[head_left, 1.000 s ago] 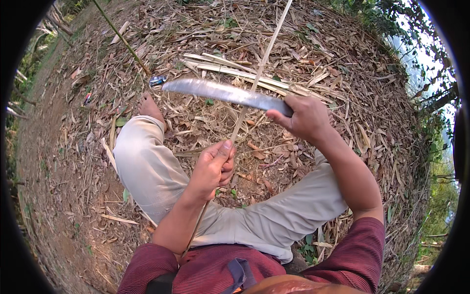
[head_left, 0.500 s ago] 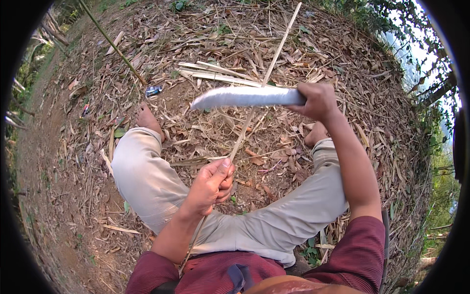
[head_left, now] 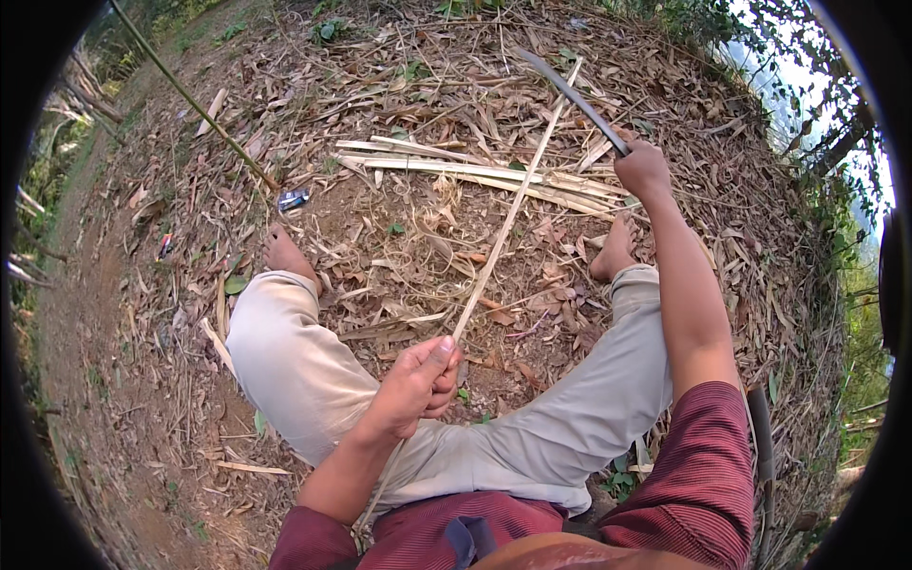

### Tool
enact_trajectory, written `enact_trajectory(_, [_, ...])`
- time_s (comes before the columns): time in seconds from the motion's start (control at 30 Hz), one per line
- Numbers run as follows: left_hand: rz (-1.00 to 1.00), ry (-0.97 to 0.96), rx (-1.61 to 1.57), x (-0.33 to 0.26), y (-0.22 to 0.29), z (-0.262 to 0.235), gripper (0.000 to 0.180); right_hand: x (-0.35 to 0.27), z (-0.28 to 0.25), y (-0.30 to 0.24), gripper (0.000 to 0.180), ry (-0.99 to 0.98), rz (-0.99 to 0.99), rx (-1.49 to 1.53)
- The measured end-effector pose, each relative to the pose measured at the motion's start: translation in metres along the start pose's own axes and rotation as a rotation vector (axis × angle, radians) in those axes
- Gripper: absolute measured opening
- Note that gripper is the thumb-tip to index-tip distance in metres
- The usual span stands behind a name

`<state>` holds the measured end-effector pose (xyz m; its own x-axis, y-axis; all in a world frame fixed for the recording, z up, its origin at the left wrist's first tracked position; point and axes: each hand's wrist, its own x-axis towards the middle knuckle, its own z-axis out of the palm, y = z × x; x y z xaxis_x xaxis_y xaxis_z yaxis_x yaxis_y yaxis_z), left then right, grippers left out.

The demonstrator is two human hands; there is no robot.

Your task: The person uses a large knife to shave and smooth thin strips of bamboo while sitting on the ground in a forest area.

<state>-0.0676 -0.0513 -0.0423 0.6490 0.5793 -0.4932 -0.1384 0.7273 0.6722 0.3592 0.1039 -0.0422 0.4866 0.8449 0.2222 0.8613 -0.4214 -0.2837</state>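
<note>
My left hand (head_left: pixel 415 382) is closed round a long, thin, pale strip of split bamboo (head_left: pixel 508 220). The strip slants up and away to the right, and its other end runs back under my left forearm. Held out at the far right, my right hand (head_left: pixel 643 171) grips the handle of a machete (head_left: pixel 575 99). Its long dark blade points up and to the left, edge-on to me, near the strip's far end. Whether blade and strip touch, I cannot tell. The machete's handle is mostly hidden in my fist.
Beyond my bare feet lies a bundle of split pale strips (head_left: pixel 446 167) on leaf-littered ground. Curled shavings (head_left: pixel 442 256) are scattered between my legs. A small blue packet (head_left: pixel 293 199) lies near my left foot, beside a thin green pole (head_left: pixel 190 90). Bushes border the right side.
My right hand has moved slightly up and right, swinging the machete from lying flat across the strip to pointing away at its far end. The left hand keeps its hold, slightly lower.
</note>
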Motion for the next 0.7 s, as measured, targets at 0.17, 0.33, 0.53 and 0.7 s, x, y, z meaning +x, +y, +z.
enact_trajectory(0.17, [0.050,0.011,0.085,0.006,0.002,0.010,0.031,0.022,0.009,0.095,0.058,0.061,0.357,-0.076])
enact_trajectory(0.33, [0.142,0.160,-0.025,0.016,-0.003,0.012,0.026,-0.008,-0.004,0.057,0.052,0.009,0.149,0.086])
enact_trajectory(0.53, [0.186,0.148,-0.090,0.029,0.015,0.010,0.024,-0.078,-0.036,-0.025,0.040,-0.082,-0.375,0.168])
enact_trajectory(0.7, [0.313,0.242,0.046,0.033,0.021,0.009,0.017,-0.142,-0.036,-0.099,0.021,-0.314,-0.887,-0.046])
